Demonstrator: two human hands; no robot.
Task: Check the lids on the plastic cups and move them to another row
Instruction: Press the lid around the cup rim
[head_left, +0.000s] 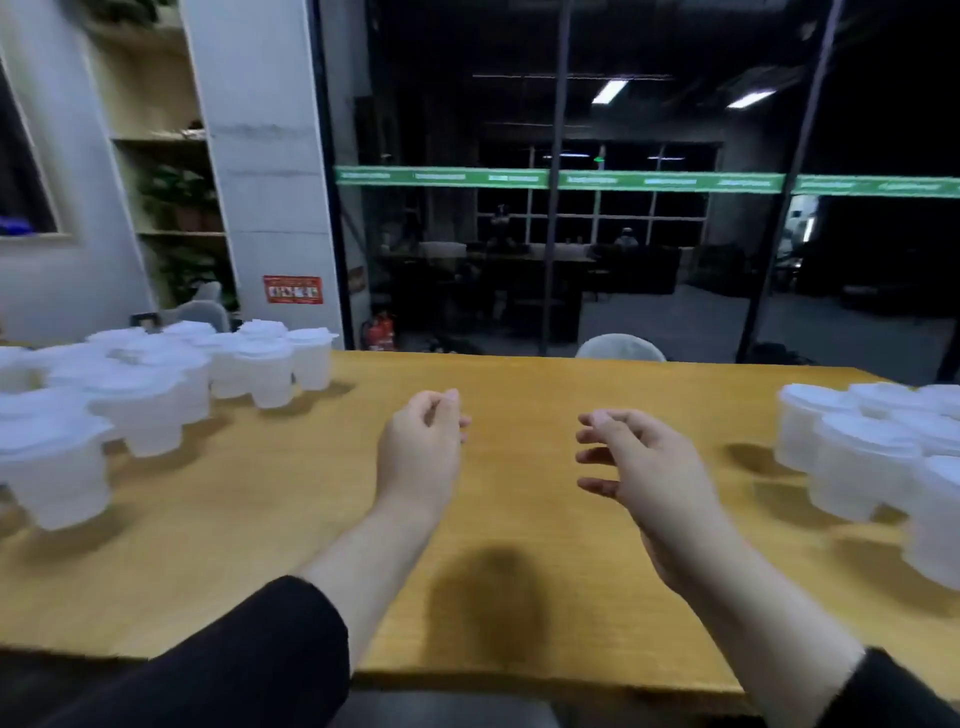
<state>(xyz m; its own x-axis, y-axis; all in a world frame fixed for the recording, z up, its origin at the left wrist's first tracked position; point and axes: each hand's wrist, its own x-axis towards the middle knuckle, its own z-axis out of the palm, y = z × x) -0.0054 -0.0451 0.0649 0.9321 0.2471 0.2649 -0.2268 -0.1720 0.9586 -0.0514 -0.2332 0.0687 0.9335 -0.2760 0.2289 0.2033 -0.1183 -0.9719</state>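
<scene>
Two clusters of lidded plastic cups flank me on the yellow wooden surface (519, 519): the bigger left group (150, 395) runs from the near left edge back toward the far edge, and the right group (878, 457) crowds the right edge. Nothing lies between them but my hands and their shadow. Beyond the far edge a pale chair back (620, 347) shows against a dark glass wall (571, 234) crossed by a green band (571, 179); its white lettering is too blurred to read. A red sign (292, 289) on the white pillar (265, 156) is also unreadable, and a shelf with plants (171, 197) stands at left. The cups are translucent white, blurred, each capped with a flat white lid wider than its body. My left hand (423, 447) hovers with fingers loosely curled, holding nothing. My right hand (639, 462) hovers with fingers spread and slightly bent, also free. Both are well apart from the cups.
</scene>
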